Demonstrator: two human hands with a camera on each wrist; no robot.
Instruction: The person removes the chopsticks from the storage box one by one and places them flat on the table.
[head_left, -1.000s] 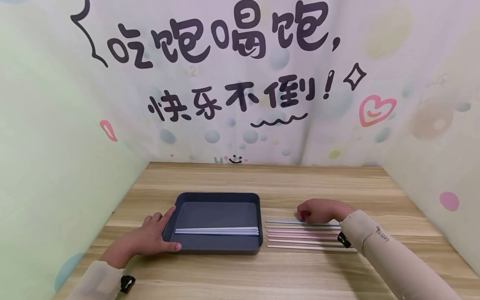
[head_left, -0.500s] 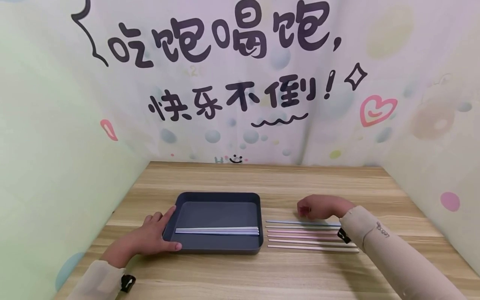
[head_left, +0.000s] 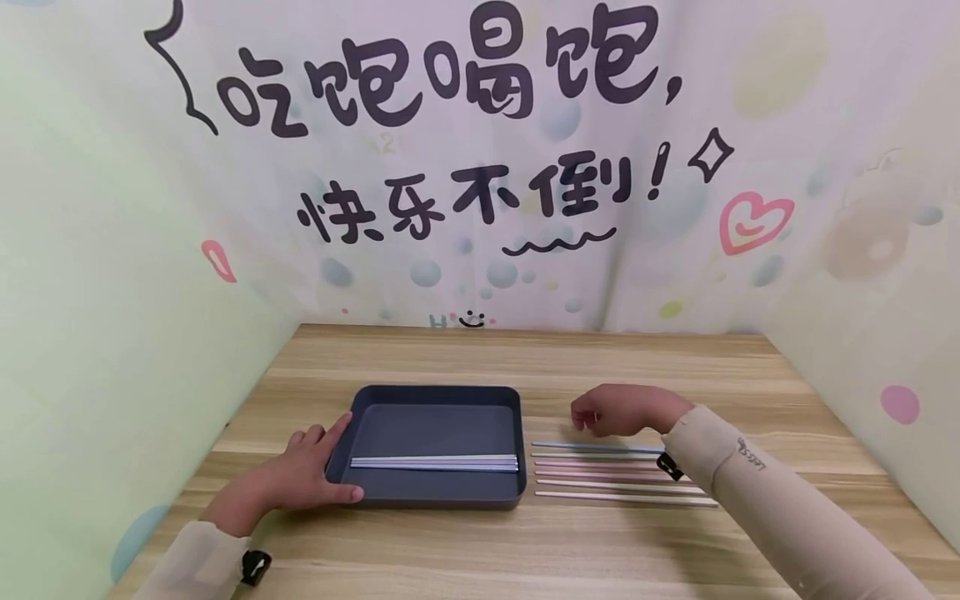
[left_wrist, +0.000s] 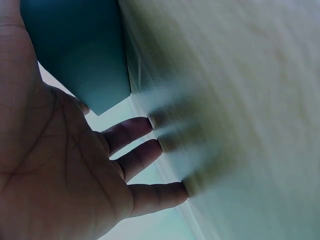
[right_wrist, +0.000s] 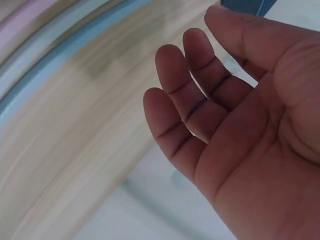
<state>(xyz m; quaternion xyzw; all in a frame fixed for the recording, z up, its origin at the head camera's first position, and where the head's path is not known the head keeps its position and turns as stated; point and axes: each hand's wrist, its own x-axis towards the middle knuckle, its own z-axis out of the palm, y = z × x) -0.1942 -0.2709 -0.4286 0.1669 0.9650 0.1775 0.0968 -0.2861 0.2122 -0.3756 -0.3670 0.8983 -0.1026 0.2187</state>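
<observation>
My left hand (head_left: pixel 300 475) rests at the left side of a dark blue-grey tray (head_left: pixel 435 503), thumb at its front left corner. In the left wrist view the fingers (left_wrist: pixel 137 157) reach down to the table beside the tray's wall (left_wrist: pixel 80 50). Several pale chopsticks (head_left: pixel 435 462) lie together inside the tray. To its right, several chopsticks lie in a row, with a blue chopstick (head_left: pixel 570 445) at the back and a pale chopstick (head_left: pixel 622 497) at the front. My right hand (head_left: pixel 626 410) hovers just behind the blue one, fingers loosely bent, nothing held in the right wrist view.
A wood-grain table (head_left: pixel 480 550) carries everything. Behind it hangs a white printed backdrop (head_left: pixel 480 275) with black lettering, and pale walls (head_left: pixel 870 333) enclose the sides.
My right hand has shifted left and slightly away from me, above the blue chopstick's left part. The left hand, the tray and the chopsticks have kept their places.
</observation>
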